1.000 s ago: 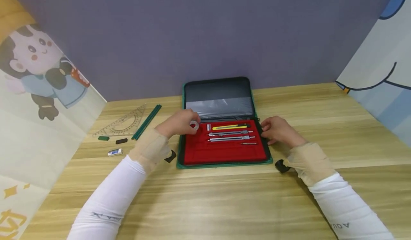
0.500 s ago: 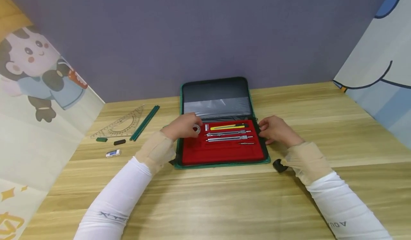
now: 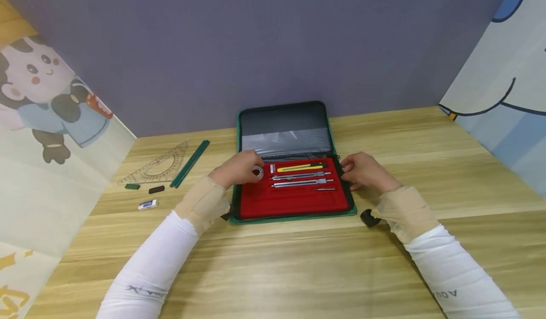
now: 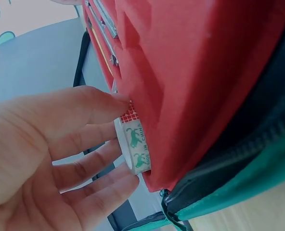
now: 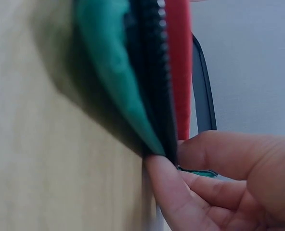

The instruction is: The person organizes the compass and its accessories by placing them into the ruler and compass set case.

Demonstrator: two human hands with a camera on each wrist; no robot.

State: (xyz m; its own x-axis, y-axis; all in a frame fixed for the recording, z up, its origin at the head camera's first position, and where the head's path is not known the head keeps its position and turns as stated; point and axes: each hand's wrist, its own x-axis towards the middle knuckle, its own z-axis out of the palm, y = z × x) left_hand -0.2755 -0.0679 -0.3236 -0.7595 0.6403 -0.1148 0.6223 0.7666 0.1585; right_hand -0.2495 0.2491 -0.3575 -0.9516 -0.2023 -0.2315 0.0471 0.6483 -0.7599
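Note:
An open green zip case [image 3: 294, 214] with a red felt tray [image 3: 294, 200] lies on the wooden table. My left hand [image 3: 239, 169] pinches a small roll of clear tape [image 3: 257, 171] [image 4: 135, 149] against the tray's upper left corner. My right hand [image 3: 364, 173] grips the case's right edge [image 5: 152, 96] at the zipper. In the tray lie a yellow utility knife [image 3: 298, 168], two silver drafting tools [image 3: 300, 179] and a small silver piece [image 3: 272, 168].
Left of the case lie a clear set square with protractor [image 3: 159, 165], green pencils [image 3: 189, 157], a green eraser [image 3: 132, 186], a black piece [image 3: 156, 189] and a white eraser [image 3: 147, 205]. A black object [image 3: 368, 218] sits by my right wrist. Panels wall in the table.
My left hand with the tape roll has shifted slightly right onto the tray's corner. My right hand keeps its hold on the case edge.

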